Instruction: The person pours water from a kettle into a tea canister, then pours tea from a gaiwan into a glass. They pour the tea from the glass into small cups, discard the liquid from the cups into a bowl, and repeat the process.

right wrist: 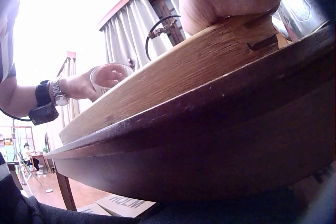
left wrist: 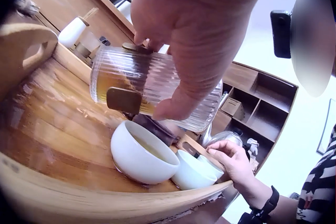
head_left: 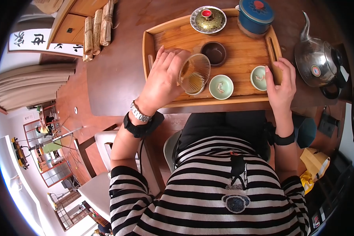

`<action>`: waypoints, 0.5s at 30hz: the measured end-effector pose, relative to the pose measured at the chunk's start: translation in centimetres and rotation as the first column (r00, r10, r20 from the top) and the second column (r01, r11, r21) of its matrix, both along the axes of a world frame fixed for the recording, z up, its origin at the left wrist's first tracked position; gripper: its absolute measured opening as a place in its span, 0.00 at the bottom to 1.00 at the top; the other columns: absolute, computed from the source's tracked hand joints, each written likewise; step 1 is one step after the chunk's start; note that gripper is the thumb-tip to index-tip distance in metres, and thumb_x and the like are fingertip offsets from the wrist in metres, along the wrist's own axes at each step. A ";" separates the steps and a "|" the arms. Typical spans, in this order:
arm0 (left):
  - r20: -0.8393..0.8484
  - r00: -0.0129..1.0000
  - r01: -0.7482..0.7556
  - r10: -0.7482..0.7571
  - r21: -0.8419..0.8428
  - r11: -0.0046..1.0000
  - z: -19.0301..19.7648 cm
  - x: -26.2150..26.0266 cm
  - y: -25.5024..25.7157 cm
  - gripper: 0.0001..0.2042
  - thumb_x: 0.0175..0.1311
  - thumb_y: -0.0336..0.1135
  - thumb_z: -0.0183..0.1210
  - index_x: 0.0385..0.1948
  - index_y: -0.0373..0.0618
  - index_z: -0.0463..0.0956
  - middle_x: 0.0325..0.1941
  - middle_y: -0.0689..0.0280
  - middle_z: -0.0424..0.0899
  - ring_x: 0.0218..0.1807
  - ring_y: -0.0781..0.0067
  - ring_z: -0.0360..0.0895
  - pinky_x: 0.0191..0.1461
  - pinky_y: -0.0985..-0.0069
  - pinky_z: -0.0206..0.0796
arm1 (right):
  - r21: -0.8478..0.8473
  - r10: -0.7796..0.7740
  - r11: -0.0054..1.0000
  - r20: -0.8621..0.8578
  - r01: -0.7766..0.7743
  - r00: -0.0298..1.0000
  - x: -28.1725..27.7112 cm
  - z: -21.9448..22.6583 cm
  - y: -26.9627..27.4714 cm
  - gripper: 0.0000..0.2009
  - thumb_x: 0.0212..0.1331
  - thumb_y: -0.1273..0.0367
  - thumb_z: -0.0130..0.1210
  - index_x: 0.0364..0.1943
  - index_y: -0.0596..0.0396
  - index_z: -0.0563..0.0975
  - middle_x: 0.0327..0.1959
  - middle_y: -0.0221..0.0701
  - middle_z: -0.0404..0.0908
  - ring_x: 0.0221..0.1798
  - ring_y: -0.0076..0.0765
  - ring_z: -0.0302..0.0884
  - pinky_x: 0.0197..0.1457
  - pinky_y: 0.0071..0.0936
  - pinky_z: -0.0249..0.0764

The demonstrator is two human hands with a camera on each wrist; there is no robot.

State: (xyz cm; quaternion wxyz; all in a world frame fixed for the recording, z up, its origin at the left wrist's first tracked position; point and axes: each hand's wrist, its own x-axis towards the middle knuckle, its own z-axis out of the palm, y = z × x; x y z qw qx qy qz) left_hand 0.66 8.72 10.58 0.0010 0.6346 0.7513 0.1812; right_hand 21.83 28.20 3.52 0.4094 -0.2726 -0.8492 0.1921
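Note:
My left hand (head_left: 165,76) grips a ribbed glass tea pitcher (head_left: 195,72) holding a little amber tea. The pitcher is tilted on its side over a pale cup (left wrist: 139,153), which has tea in it and sits partly hidden below the glass in the head view. Two more pale green cups, one in the middle (head_left: 221,87) and one at the right (head_left: 258,78), stand in a row on the wooden tray (head_left: 240,51). My right hand (head_left: 281,86) rests at the tray's right corner, its thumb right at the right cup's rim and its fingers loosely bent.
A dark round bowl (head_left: 213,53), a patterned lidded bowl (head_left: 208,19) and a blue lidded pot (head_left: 256,17) stand on the tray. A steel kettle (head_left: 316,61) is to its right. Rolled bamboo mats (head_left: 98,29) lie at the table's far left.

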 end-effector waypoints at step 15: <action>-0.058 0.997 0.047 -0.050 -0.044 0.998 0.5 2.3 1.1 0.29 0.34 0.22 0.57 0.48 0.43 0.65 0.47 0.61 0.70 0.54 0.58 0.66 0.63 0.52 0.50 | 0.006 0.012 1.000 0.006 -0.012 1.000 0.1 0.1 0.0 0.11 0.46 0.72 0.60 0.34 0.58 0.73 0.42 0.39 0.72 0.44 0.44 0.71 0.46 0.33 0.68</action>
